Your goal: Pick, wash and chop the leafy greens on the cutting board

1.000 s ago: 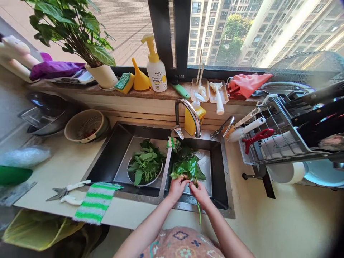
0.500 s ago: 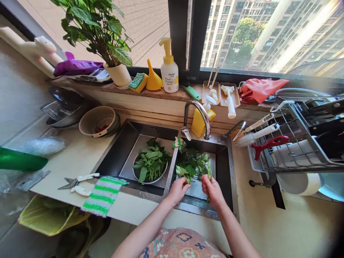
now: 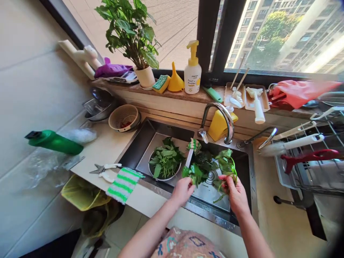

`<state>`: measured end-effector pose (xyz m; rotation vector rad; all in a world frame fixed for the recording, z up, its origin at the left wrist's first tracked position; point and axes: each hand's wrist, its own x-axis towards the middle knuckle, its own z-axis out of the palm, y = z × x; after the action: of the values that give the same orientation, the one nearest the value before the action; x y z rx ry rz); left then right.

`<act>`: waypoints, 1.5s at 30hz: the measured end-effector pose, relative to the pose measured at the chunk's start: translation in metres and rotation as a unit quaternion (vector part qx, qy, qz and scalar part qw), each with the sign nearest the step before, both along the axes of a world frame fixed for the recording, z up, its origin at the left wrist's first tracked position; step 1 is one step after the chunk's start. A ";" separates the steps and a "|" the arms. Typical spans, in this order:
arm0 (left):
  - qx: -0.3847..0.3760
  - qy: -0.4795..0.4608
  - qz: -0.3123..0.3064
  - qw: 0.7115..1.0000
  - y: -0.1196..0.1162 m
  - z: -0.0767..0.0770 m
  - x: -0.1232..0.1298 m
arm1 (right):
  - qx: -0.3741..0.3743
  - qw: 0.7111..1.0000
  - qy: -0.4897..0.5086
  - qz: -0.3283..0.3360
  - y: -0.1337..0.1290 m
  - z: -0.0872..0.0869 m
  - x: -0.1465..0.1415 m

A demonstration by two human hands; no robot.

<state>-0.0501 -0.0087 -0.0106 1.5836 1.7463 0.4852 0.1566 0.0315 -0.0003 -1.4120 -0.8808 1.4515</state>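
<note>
Over the right sink basin [image 3: 193,201], my left hand [image 3: 183,190] is closed on a small bunch of green leaves [image 3: 195,173]. My right hand [image 3: 233,190] pinches a leafy green stem [image 3: 225,161], its leaves pointing up and loose ends hanging below the fingers. Beneath and between my hands, more dark greens [image 3: 205,161] lie in the right basin. A round bowl of picked leafy greens [image 3: 166,157] stands in the left basin [image 3: 142,150].
A chrome faucet [image 3: 217,105] arches over the right basin. A striped cloth [image 3: 125,183] and white-handled scissors [image 3: 107,166] lie at the left front counter edge, above a yellow-lined bin [image 3: 77,195]. A dish rack [image 3: 317,157] stands right; a strainer basket [image 3: 124,118] sits back left.
The view has swung left, so the scene sits further right. My hands have moved farther apart, and the stem in my right hand is now raised clear of the other leaves.
</note>
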 end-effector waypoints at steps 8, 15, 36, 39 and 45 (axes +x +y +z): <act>-0.047 0.158 0.119 0.979 0.038 -0.004 -0.126 | -0.059 0.993 -0.033 0.095 -0.021 -0.032 0.004; -0.017 -0.017 0.040 0.999 0.053 -0.013 -0.053 | 0.026 0.954 -0.247 0.168 -0.027 -0.040 -0.015; -0.241 -0.545 0.231 0.769 0.040 -0.003 0.035 | -0.130 0.982 0.113 0.081 -0.037 -0.060 0.006; -0.252 -0.584 0.233 0.736 0.039 0.000 0.033 | -0.114 0.985 0.108 0.064 -0.034 -0.060 0.018; -0.257 -0.615 0.240 0.706 0.038 0.002 0.043 | -0.047 0.998 0.025 -0.031 -0.028 -0.051 0.030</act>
<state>-0.0075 0.0297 -0.0085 0.1358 0.9777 0.9128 0.1864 0.0038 -0.0512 -1.4536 -0.7396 1.4900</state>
